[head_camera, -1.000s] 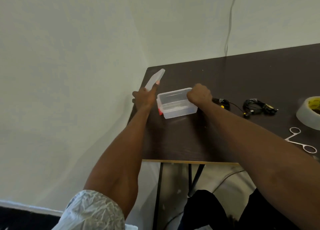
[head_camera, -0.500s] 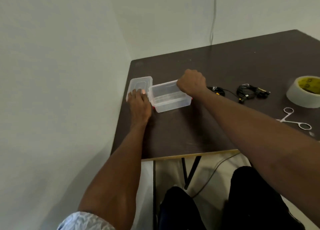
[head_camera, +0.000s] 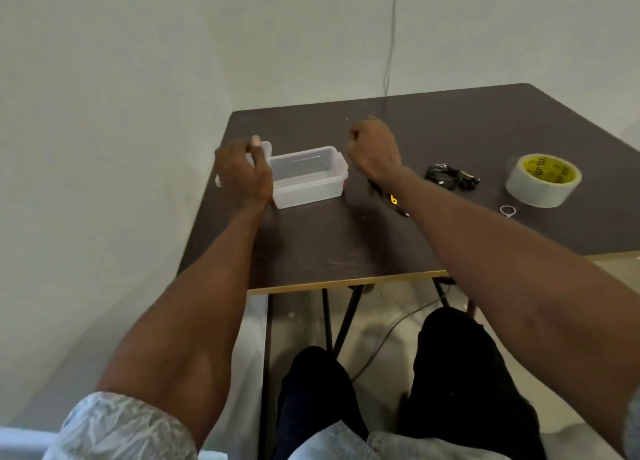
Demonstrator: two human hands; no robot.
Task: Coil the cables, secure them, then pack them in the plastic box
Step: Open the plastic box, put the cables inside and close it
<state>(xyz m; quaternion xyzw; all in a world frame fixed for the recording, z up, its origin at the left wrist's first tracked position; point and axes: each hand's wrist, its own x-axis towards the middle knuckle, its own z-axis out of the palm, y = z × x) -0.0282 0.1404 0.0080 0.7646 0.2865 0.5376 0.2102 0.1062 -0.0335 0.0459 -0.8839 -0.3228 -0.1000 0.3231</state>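
Observation:
An open clear plastic box point(head_camera: 306, 179) with red clips stands near the left end of the dark table point(head_camera: 339, 244). Its clear lid point(head_camera: 267, 146) lies flat just left of the box, mostly hidden under my left hand point(head_camera: 244, 172), whose fingers reach its far edge. My right hand point(head_camera: 374, 147) hovers in a loose fist just right of the box, with nothing in it. A black cable bundle point(head_camera: 450, 177) lies to the right. A second black cable point(head_camera: 393, 201) with a yellow tag shows partly from under my right forearm.
A roll of clear tape point(head_camera: 542, 180) sits at the right of the table, with a scissors handle loop point(head_camera: 508, 210) in front of it. The wall runs close along the table's left and back edges. A thin cable point(head_camera: 389, 43) hangs down the wall.
My left hand swung the lid down from tilted to flat beside the box and stays on it. My right hand let go of the box's right rim and rose slightly.

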